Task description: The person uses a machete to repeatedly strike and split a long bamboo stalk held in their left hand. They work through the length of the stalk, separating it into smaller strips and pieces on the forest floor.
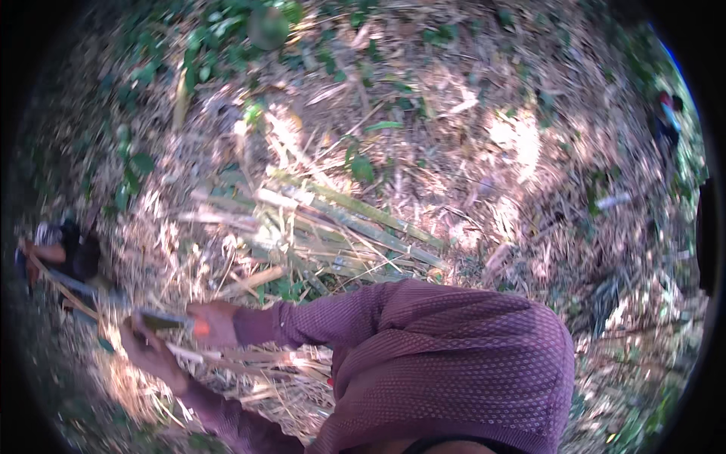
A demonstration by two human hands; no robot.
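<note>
Both of my hands work close together at the left. My right hand (pixel 215 323) is closed round an orange handle, which looks like that of a knife (pixel 201 327). Its blade is hard to make out against the strips. Just below and left of it, my left hand (pixel 151 352) has its fingers bent round a long, thin bamboo strip (pixel 121 301). That strip runs on toward the far left, where blur hides its end. Purple knitted sleeves cover both my arms.
Cut bamboo poles (pixel 355 223) lie piled beyond my right forearm, over dry leaf litter. At the far left sits another person (pixel 68 246), near a pale strip (pixel 72 293). A second person (pixel 668 121) is at the far right. Green plants (pixel 219 38) grow at the top.
</note>
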